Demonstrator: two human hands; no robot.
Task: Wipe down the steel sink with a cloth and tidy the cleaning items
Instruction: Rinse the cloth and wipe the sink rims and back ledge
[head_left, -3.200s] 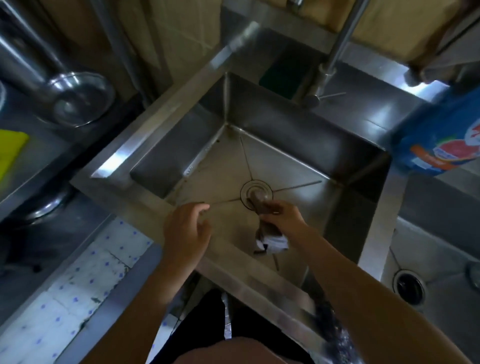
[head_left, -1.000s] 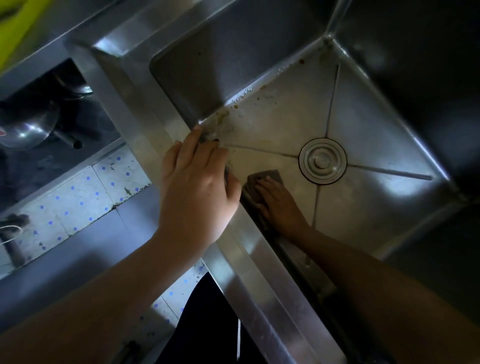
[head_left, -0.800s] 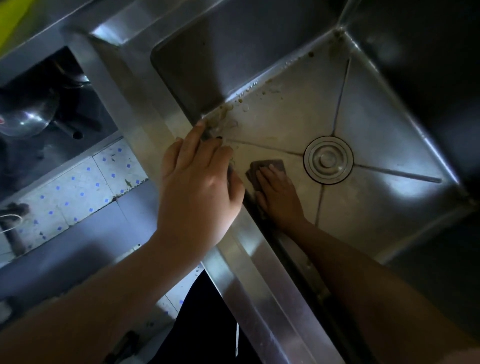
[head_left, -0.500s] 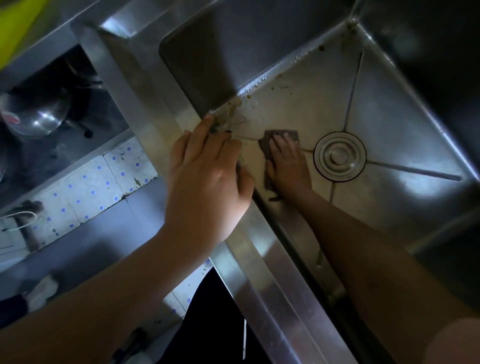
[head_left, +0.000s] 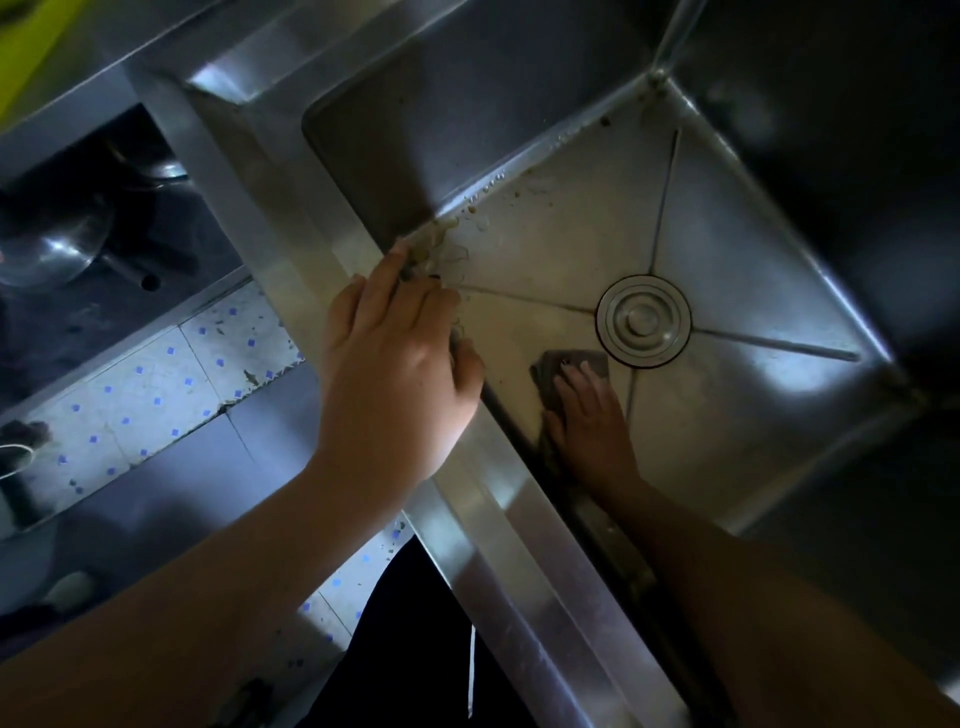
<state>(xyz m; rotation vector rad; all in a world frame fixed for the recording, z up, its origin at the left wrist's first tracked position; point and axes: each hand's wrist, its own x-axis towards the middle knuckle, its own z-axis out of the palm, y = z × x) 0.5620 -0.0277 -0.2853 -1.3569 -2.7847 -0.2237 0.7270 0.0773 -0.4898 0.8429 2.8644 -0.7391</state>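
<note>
The steel sink (head_left: 545, 566) fills the right of the view, its basin floor creased toward a round drain cover (head_left: 643, 321). My right hand (head_left: 589, 415) lies flat on the basin floor just left of and below the drain, fingers straight, pressing a grey cloth (head_left: 550, 366) that shows past the fingertips. My left hand (head_left: 395, 374) rests on the sink's front rim, fingers straight and reaching over the inner edge. Brown grime and droplets (head_left: 457, 228) sit in the basin's near-left corner, beside the left fingertips.
A steel bowl or ladle (head_left: 52, 254) lies on a dark lower shelf at the left. White floor tiles with blue dots (head_left: 150, 384) show below the sink's rim. A yellow item (head_left: 26, 47) is at the top left corner. The basin's right side is in deep shadow.
My right hand has slid the cloth across the basin floor, back down and right, closer beneath the drain. My left hand stays on the rim. The view has shifted slightly.
</note>
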